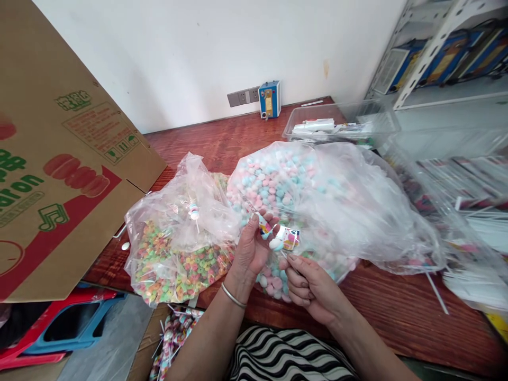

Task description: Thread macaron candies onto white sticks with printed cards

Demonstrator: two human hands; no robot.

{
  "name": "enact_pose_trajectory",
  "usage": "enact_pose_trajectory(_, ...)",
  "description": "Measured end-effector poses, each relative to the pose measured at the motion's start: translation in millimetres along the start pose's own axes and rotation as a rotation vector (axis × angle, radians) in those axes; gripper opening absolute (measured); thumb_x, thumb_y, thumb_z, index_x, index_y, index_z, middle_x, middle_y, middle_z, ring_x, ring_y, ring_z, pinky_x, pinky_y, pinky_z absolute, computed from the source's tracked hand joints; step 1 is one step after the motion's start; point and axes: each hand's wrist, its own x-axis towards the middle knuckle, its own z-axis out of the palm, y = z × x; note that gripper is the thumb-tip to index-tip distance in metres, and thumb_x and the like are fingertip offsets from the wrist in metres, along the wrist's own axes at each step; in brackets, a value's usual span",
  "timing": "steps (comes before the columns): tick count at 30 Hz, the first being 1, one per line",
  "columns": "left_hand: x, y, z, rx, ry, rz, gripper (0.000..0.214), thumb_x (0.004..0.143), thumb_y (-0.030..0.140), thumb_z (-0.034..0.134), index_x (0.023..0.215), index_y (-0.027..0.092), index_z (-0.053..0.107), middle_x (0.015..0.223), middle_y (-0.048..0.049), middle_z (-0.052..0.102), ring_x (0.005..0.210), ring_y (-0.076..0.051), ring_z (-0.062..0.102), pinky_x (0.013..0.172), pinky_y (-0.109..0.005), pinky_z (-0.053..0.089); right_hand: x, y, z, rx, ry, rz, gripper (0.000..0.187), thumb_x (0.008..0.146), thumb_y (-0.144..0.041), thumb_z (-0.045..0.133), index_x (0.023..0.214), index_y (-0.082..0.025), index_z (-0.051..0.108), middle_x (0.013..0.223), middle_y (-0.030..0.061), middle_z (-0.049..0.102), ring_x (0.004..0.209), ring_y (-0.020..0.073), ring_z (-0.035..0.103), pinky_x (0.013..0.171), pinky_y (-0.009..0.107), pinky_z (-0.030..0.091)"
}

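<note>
My left hand, with a bangle at the wrist, has its fingers curled around a small printed candy wrapper. My right hand pinches the thin stick of a lollipop, whose white and pale blue top sits close to my left fingers. Another printed wrapper part shows just beyond that top; whether it joins the piece in my left hand I cannot tell. Behind both hands lies a clear bag of pink, blue and white marshmallow-like candies. A bag of colourful ring-shaped candies is at the left.
A stick candy lies on the left bag. A large cardboard box stands at the left. Below the table edge, a box holds wrapped lollipops. A clear tray, a blue device and bags of white sticks are further off.
</note>
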Motion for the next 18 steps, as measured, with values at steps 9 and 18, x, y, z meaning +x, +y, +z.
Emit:
enact_pose_trajectory(9,0,-3,10.7,0.062,0.052,0.034,0.010,0.081,0.022,0.070,0.078,0.014,0.064,0.076,-0.0004,0.066,0.079,-0.015,0.068,0.082,-0.031,0.054,-1,1,1,-1.069,0.263,-0.746,0.024,0.092,-0.031,0.052,0.074,-0.018,0.062,0.062,0.0003,0.059,0.055,0.0130,0.052,0.052,0.024,0.038)
enact_pose_trajectory(18,-5,-11,21.7,-0.036,0.158,-0.041,0.018,0.084,0.031,0.068,0.076,0.017,0.060,0.073,0.0001,0.064,0.074,-0.015,0.067,0.076,-0.031,0.055,0,3,-8,-1.799,0.410,-1.256,0.023,0.095,-0.017,0.049,0.078,-0.017,0.064,0.057,0.0018,0.059,0.054,0.0153,0.053,0.057,0.028,0.035)
